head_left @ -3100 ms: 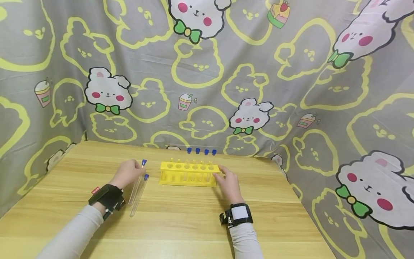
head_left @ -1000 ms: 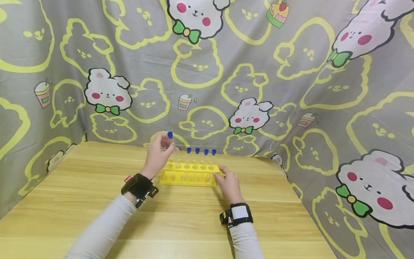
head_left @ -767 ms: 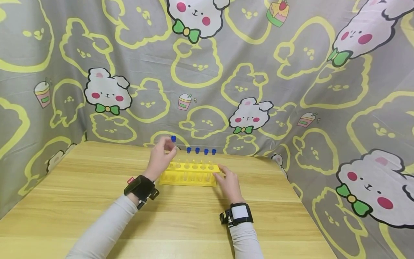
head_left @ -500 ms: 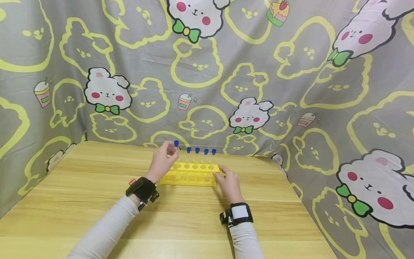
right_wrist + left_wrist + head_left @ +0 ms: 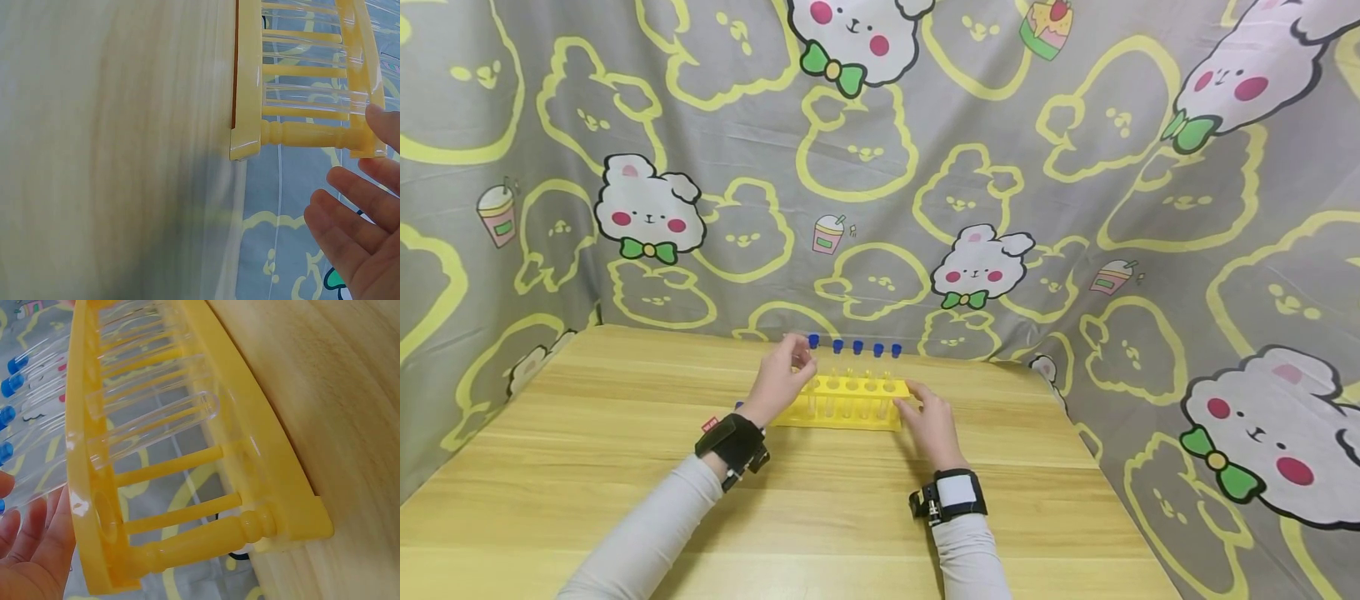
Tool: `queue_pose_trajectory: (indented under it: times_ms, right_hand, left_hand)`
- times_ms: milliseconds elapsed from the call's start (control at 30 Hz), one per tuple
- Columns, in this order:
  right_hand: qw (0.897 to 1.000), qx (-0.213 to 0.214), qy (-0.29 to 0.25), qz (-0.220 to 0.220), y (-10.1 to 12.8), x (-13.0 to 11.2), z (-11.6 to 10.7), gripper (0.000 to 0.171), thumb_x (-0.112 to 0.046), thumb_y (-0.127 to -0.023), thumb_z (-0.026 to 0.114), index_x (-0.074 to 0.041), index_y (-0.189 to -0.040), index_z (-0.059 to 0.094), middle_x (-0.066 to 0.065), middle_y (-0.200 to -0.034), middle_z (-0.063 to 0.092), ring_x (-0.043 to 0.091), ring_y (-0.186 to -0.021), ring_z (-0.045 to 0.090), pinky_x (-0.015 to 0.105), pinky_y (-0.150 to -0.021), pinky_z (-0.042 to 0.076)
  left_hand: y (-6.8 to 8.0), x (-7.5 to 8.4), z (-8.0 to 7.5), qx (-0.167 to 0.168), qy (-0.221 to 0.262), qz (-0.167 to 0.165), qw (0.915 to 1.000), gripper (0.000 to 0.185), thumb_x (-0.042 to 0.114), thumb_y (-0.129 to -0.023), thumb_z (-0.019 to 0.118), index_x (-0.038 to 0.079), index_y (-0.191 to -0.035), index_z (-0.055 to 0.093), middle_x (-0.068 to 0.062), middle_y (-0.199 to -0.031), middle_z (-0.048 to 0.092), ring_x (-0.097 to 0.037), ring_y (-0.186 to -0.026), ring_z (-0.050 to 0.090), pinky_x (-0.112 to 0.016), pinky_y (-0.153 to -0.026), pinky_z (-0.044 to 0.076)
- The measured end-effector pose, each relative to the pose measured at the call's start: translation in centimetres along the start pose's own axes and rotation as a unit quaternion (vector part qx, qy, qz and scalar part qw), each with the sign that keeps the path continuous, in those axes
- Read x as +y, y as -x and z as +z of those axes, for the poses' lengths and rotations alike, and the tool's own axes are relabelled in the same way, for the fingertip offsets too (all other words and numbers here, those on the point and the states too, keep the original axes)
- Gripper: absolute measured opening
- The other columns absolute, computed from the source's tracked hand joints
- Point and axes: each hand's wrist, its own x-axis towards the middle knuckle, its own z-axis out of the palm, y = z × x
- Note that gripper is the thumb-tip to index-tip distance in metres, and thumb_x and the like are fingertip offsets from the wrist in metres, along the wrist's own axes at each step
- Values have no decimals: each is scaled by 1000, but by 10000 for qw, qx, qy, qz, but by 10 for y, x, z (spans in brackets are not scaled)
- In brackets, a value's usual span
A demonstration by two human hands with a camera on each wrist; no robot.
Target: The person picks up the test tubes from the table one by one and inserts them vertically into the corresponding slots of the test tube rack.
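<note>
1. The left hand [image 5: 782, 379] was raised over the left end of the yellow rack [image 5: 850, 410]; its fingers pinched a clear tube [image 5: 812, 367] just under the blue cap [image 5: 813, 340]; the tube stood upright in the rack's back row, in line with four other capped tubes [image 5: 865, 367] to its right.
2. In the left wrist view the held tube [image 5: 150, 422] passed through the rack's top plate [image 5: 78, 456]; its rounded end hung clear of the base, not seated; the fingers [image 5: 28, 544] lay just beside the plate.
3. The right hand [image 5: 931, 425] rested on the table [image 5: 625, 467] at the rack's right end; its fingers were straight and loosely spread; the fingertips touched the rack's end, gripping nothing.
4. In the right wrist view the fingers [image 5: 350, 231] were spread beside the rack's corner post [image 5: 300, 134]; one fingertip touched the top plate.
5. The rack stood near the table's far edge; a blue cap of one more tube [image 5: 739, 406] peeked out beside the left wrist, lying on the table; the rest of it was hidden.
6. A grey cloth [image 5: 880, 167] printed with rabbits hung behind and to both sides.
</note>
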Motion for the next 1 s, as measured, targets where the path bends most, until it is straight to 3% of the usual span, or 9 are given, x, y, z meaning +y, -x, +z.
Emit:
queue_pose_trajectory:
  times_ms: [1000]
  right_hand:
    - [10000, -10, 40, -25, 2, -3, -2, 49, -32, -92, 66, -9, -134, 57, 14, -134, 61, 35, -122, 59, 49, -99, 50]
  left_hand:
    - [2, -4, 2, -90, 86, -47, 9999, 27, 6, -88, 65, 2, -113, 56, -14, -96, 65, -25, -85, 67, -37, -78, 58]
